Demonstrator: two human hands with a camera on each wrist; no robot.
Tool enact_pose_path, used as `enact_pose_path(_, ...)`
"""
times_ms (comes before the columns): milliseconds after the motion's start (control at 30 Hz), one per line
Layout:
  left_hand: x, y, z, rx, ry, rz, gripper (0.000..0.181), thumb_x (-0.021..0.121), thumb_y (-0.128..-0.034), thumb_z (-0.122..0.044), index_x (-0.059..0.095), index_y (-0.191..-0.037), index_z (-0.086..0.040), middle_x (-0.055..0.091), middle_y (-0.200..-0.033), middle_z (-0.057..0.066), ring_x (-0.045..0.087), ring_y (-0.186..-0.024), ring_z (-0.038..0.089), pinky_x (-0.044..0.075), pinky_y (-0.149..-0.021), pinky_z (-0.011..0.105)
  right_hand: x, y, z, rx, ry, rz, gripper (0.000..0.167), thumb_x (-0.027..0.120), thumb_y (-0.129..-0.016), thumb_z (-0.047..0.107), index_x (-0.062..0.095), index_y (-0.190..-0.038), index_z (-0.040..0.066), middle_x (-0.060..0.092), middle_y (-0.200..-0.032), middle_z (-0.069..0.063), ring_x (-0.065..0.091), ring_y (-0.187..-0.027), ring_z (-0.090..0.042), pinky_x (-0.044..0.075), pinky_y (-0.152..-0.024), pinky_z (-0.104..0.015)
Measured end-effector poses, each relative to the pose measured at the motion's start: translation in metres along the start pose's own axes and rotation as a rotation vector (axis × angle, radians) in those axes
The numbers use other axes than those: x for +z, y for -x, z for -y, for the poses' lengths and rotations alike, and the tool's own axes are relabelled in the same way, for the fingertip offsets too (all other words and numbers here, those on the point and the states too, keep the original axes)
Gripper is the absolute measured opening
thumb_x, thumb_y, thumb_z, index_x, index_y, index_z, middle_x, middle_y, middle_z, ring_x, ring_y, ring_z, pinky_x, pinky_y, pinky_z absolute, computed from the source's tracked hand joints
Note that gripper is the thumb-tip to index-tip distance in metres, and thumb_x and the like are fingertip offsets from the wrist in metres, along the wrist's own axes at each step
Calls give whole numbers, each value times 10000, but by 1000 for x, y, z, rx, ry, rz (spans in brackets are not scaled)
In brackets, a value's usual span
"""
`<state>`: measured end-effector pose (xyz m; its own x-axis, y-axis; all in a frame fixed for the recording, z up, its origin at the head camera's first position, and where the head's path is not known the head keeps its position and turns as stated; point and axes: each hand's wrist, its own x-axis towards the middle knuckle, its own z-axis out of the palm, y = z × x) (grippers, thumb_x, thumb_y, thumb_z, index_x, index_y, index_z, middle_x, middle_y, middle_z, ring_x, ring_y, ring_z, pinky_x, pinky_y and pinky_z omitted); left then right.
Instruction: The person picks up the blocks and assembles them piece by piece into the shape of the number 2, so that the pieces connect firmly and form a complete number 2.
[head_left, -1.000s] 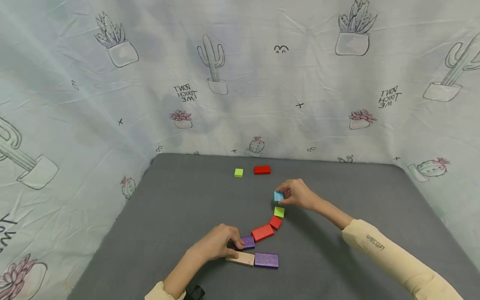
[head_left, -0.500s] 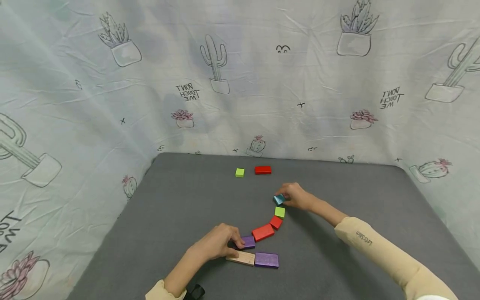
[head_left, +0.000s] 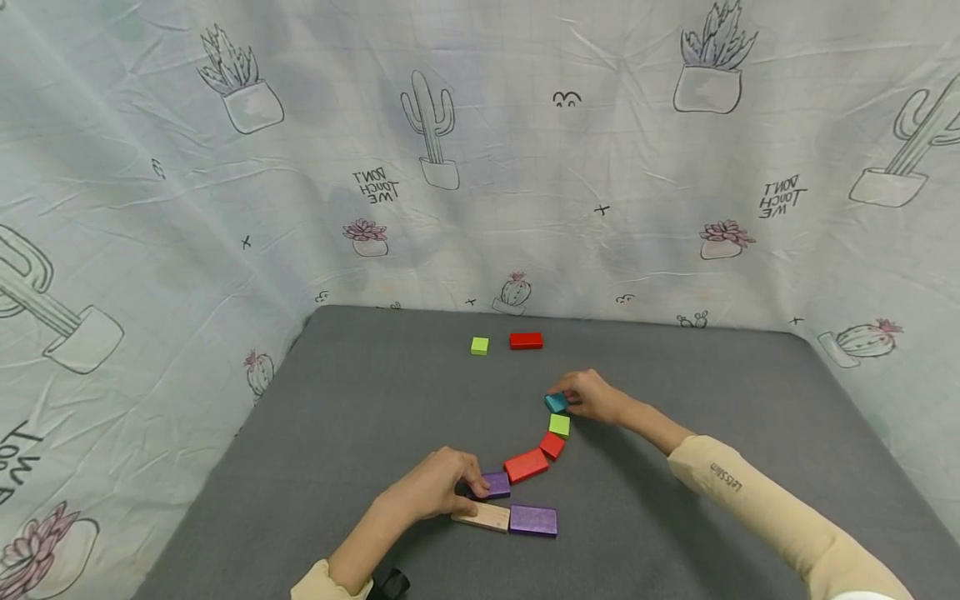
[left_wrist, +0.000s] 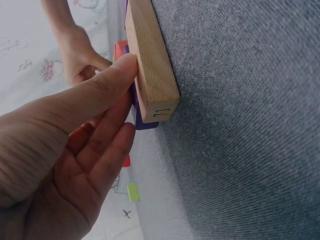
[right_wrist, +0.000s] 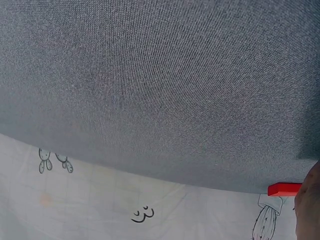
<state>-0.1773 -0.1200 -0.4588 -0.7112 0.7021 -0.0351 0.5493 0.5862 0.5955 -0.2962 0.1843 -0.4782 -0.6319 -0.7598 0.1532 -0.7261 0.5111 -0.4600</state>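
In the head view my right hand (head_left: 594, 396) pinches a small blue block (head_left: 556, 402), tilted at the far end of a curved row. Just below it come a lime-green block (head_left: 559, 425), a small red block (head_left: 552, 445), a longer red block (head_left: 527, 465) and a purple block (head_left: 497, 484). My left hand (head_left: 438, 486) rests at the near end, fingers touching that purple block, whose left end is covered. Its thumb lies on a plain wooden block (left_wrist: 150, 60), stamped on its end. A wider purple block (head_left: 533, 521) adjoins the wooden one.
Toward the back of the grey table (head_left: 360, 400) lie another lime-green block (head_left: 479, 346) and another red block (head_left: 526, 341). A printed cloth (head_left: 495, 150) hangs behind the table. The right wrist view shows mostly tabletop, with one red block (right_wrist: 285, 189).
My right hand has moved slightly toward me, bringing the blue block closer to the lime-green one and turning and tilting it. The left hand has stayed put.
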Motion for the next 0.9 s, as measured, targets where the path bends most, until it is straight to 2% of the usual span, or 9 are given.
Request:
enact_pose_path(433, 0, -1, -2, -5, -2, 2, 208, 849, -691, -111, 788, -889, -128, 671, -889, -139, 611, -896, 10, 502, -816, 241, -2, 1, -2, -15, -10, 31, 338, 710, -763, -128, 671, -1096, -89, 660, -1061, -214, 663, -925, -289, 552, -724, -276)
enact_pose_path(900, -1, -1, -1, -6, 11, 3, 203, 844, -697, -102, 786, -891, -114, 677, -893, -120, 612, -891, 8, 501, -815, 232, -2, 1, 1, 32, -24, 46, 365, 709, -766, -118, 661, -1126, -84, 649, -1091, -220, 660, -934, -272, 548, -725, -257)
